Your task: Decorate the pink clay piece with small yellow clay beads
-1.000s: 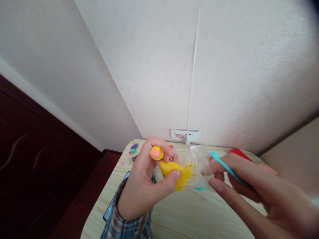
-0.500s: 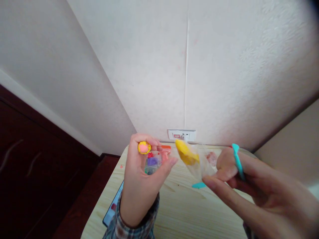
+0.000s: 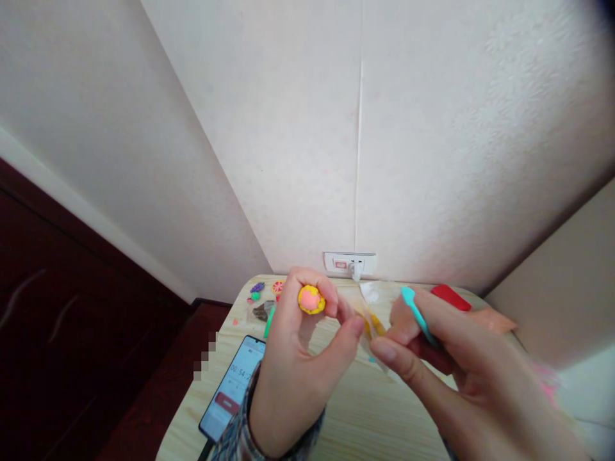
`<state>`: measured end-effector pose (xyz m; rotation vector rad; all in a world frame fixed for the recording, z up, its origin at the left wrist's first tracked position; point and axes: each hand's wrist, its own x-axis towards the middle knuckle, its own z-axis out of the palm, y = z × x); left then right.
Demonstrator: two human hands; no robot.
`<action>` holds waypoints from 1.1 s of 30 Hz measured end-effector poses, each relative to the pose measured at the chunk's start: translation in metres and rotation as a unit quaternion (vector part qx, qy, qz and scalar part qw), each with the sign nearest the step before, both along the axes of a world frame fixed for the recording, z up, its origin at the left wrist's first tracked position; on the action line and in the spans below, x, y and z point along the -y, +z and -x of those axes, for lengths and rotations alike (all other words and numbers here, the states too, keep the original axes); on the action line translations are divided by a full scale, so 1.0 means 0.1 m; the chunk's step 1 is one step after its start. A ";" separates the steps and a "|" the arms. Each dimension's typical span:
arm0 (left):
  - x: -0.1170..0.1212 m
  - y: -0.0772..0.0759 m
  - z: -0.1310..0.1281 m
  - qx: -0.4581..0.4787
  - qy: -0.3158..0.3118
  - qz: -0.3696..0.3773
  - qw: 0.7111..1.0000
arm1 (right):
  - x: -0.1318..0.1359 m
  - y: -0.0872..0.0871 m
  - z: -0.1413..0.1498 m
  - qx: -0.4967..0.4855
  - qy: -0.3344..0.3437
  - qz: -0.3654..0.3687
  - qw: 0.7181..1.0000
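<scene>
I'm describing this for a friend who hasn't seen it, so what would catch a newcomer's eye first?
Probably the small pink disc with a bumpy yellow rim, held at the left hand's curled forefinger. Next, the turquoise tool lying across the right hand's fingers, and the lit phone on the table's left side.

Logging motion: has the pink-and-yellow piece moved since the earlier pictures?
Yes: the pink-and-yellow piece has shifted right, closer to the wall socket.
</scene>
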<state>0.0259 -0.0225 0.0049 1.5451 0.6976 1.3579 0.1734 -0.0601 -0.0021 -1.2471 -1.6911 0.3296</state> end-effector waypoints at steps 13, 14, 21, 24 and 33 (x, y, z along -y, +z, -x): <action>0.04 0.01 -0.03 -0.035 0.034 -0.067 0.997 | 0.05 -0.02 -0.08 0.005 -0.117 -0.033 0.993; 0.03 0.00 -0.02 -0.031 0.041 -0.079 0.996 | 0.05 -0.02 -0.10 -0.011 -0.126 -0.036 0.991; -0.02 -0.10 -0.06 -0.006 0.045 -0.166 0.985 | 0.09 0.01 -0.16 -0.089 -0.102 -0.025 0.990; -0.02 -0.16 -0.13 -0.012 0.033 -0.203 0.979 | 0.08 0.04 -0.14 -0.125 -0.042 0.007 0.991; -0.08 -0.21 -0.19 -0.017 -0.026 -0.202 0.979 | 0.07 0.04 -0.13 -0.189 -0.001 0.032 0.982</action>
